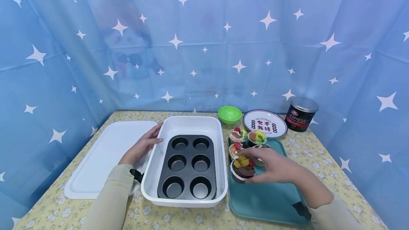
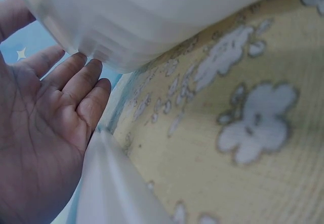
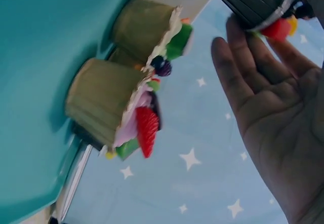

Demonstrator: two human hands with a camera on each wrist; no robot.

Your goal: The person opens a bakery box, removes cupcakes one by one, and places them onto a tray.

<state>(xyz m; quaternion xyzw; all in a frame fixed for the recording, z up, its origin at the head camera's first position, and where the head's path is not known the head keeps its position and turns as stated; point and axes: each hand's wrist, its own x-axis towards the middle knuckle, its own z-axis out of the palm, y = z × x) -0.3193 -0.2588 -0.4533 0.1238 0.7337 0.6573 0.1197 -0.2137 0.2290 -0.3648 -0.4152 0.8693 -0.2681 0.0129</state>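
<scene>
A white rectangular tub point(image 1: 184, 204) holds a dark muffin tin point(image 1: 189, 166) with round cups. My left hand point(image 1: 144, 144) holds the tub's left rim, thumb over the edge; its fingers lie against the outer wall in the left wrist view. To the right, my right hand point(image 1: 271, 166) pinches a chocolate cupcake point(image 1: 243, 170) topped with yellow fruit pieces and a red berry. In the right wrist view its dark ribbed cup point(image 3: 253, 1) is tilted above the fingers. Several more cupcakes point(image 1: 237, 136) stand at the back of a teal tray point(image 1: 262, 201).
A white lid-like panel point(image 1: 96, 159) lies left of the tub. Behind the tray are a green bowl point(image 1: 230, 115), a plate with red characters point(image 1: 266, 123) and a dark espresso tin point(image 1: 301, 114). A blue star-patterned curtain point(image 1: 204, 45) surrounds the flowered tablecloth point(image 1: 322, 173).
</scene>
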